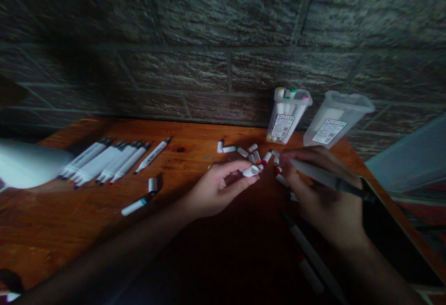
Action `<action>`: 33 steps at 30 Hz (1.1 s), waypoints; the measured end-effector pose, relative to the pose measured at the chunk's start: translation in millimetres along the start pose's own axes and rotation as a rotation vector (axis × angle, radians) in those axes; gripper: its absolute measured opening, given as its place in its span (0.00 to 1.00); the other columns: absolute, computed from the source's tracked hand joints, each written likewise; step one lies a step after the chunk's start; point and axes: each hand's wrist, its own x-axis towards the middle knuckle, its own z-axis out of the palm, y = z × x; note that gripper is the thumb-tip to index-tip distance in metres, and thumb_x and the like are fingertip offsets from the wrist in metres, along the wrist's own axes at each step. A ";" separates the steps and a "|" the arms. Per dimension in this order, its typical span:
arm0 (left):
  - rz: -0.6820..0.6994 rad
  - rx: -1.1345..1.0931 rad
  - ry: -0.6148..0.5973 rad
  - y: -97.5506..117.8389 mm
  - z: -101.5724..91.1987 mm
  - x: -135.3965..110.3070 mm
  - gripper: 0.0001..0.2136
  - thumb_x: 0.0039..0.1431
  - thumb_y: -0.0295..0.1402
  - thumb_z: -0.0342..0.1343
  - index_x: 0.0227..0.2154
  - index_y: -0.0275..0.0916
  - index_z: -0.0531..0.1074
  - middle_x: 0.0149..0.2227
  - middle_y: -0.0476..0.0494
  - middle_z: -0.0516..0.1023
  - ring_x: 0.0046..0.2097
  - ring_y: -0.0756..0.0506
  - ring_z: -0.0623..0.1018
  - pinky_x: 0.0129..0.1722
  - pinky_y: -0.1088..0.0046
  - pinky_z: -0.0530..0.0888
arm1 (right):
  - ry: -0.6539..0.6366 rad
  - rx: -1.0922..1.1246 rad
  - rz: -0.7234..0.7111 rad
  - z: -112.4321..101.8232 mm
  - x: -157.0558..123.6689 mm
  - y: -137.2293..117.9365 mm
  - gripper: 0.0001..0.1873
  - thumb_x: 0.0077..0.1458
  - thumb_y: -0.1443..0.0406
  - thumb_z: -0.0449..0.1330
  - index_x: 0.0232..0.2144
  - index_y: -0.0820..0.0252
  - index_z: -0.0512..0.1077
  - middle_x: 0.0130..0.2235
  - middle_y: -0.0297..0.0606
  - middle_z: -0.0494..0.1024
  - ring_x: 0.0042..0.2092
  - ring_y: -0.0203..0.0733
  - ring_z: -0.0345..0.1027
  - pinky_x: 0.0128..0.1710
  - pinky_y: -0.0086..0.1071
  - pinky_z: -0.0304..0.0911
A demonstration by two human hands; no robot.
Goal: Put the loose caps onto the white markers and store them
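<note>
My left hand (223, 184) pinches a white marker cap (251, 171) between thumb and fingers, its wide end towards the right. My right hand (324, 188) is closed around a white marker (313, 175), which slants from the fingertips back over the hand to a dark end. A small gap separates the cap from the marker's tip. Several loose white caps (266, 157) with coloured ends lie just beyond and between both hands. Below my right hand, more markers (313, 254) rest in shadow.
A row of several markers (114, 161) lies at the left, beside a white rounded object (31, 163). Two caps (152, 185) sit nearer me. Two translucent containers, one holding markers (287, 119) and another (336, 121), stand by the stone wall (209, 72). A dark flat panel (393, 235) lies right.
</note>
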 end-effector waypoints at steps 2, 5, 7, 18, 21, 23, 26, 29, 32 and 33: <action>-0.016 -0.039 -0.022 2.6 1.4 -0.7 0.07 0.61 0.30 0.59 0.40 0.33 0.75 0.40 0.42 0.80 0.42 0.49 0.78 0.45 0.76 0.74 | 0.115 -0.020 0.034 -3.6 4.1 5.4 0.07 0.54 0.64 0.66 0.37 0.56 0.78 0.37 0.37 0.79 0.38 0.42 0.75 0.43 0.38 0.72; -0.048 -0.087 -0.052 3.8 2.8 -1.3 0.07 0.62 0.28 0.58 0.42 0.33 0.75 0.41 0.42 0.81 0.42 0.49 0.79 0.44 0.76 0.75 | 0.184 0.067 0.098 -4.4 7.0 8.6 0.07 0.54 0.63 0.66 0.37 0.57 0.77 0.37 0.37 0.79 0.36 0.41 0.75 0.38 0.36 0.72; -0.049 -0.095 -0.052 2.6 2.7 -1.1 0.07 0.62 0.27 0.57 0.43 0.33 0.74 0.41 0.41 0.81 0.41 0.49 0.79 0.43 0.76 0.76 | 0.172 0.133 0.117 -2.7 6.0 5.6 0.06 0.54 0.63 0.67 0.36 0.57 0.77 0.36 0.36 0.79 0.35 0.38 0.74 0.36 0.33 0.72; -0.027 -0.080 -0.061 0.2 3.0 0.6 0.08 0.62 0.29 0.57 0.43 0.34 0.75 0.42 0.42 0.81 0.43 0.48 0.79 0.46 0.75 0.75 | -0.109 0.143 0.047 0.4 -0.3 -11.8 0.04 0.54 0.67 0.66 0.34 0.56 0.77 0.34 0.34 0.79 0.34 0.36 0.74 0.34 0.29 0.70; 0.004 -0.064 -0.071 -1.6 3.4 0.4 0.08 0.62 0.29 0.57 0.43 0.35 0.75 0.43 0.43 0.81 0.44 0.48 0.79 0.47 0.75 0.75 | -0.164 0.117 0.000 3.2 -1.9 -11.0 0.04 0.54 0.68 0.66 0.34 0.56 0.76 0.35 0.34 0.80 0.35 0.38 0.75 0.36 0.31 0.71; 0.010 -0.027 -0.079 -2.6 2.5 0.7 0.08 0.63 0.30 0.57 0.43 0.35 0.75 0.43 0.43 0.81 0.44 0.48 0.79 0.47 0.74 0.75 | -0.202 0.113 -0.011 3.9 -3.1 -11.0 0.05 0.54 0.67 0.65 0.35 0.55 0.75 0.35 0.34 0.80 0.36 0.39 0.75 0.37 0.32 0.71; 0.011 0.016 -0.054 -1.8 1.1 0.6 0.08 0.62 0.30 0.57 0.43 0.35 0.75 0.42 0.43 0.81 0.43 0.48 0.79 0.46 0.73 0.75 | -0.200 0.046 -0.062 1.4 -2.7 -8.6 0.06 0.54 0.67 0.65 0.37 0.55 0.76 0.37 0.35 0.80 0.38 0.41 0.75 0.38 0.34 0.71; -0.016 -0.008 -0.046 2.4 2.0 -1.2 0.07 0.61 0.31 0.58 0.41 0.34 0.75 0.41 0.42 0.81 0.43 0.47 0.80 0.46 0.72 0.76 | -0.073 -0.066 -0.089 -4.1 1.2 0.1 0.07 0.55 0.66 0.65 0.38 0.55 0.77 0.38 0.37 0.79 0.40 0.43 0.75 0.42 0.38 0.71; -0.053 -0.075 -0.090 6.5 3.9 -3.6 0.08 0.61 0.30 0.59 0.41 0.34 0.75 0.42 0.41 0.81 0.44 0.46 0.80 0.47 0.72 0.77 | 0.085 -0.053 0.021 -5.7 4.4 9.8 0.06 0.55 0.65 0.65 0.37 0.55 0.77 0.39 0.38 0.79 0.40 0.44 0.75 0.44 0.40 0.71; -0.057 -0.098 -0.101 7.3 4.1 -4.1 0.08 0.61 0.30 0.59 0.42 0.34 0.75 0.42 0.40 0.81 0.44 0.46 0.81 0.47 0.72 0.77 | 0.105 -0.015 0.064 -4.6 4.6 11.4 0.06 0.55 0.64 0.65 0.37 0.55 0.77 0.39 0.38 0.79 0.40 0.44 0.75 0.43 0.40 0.72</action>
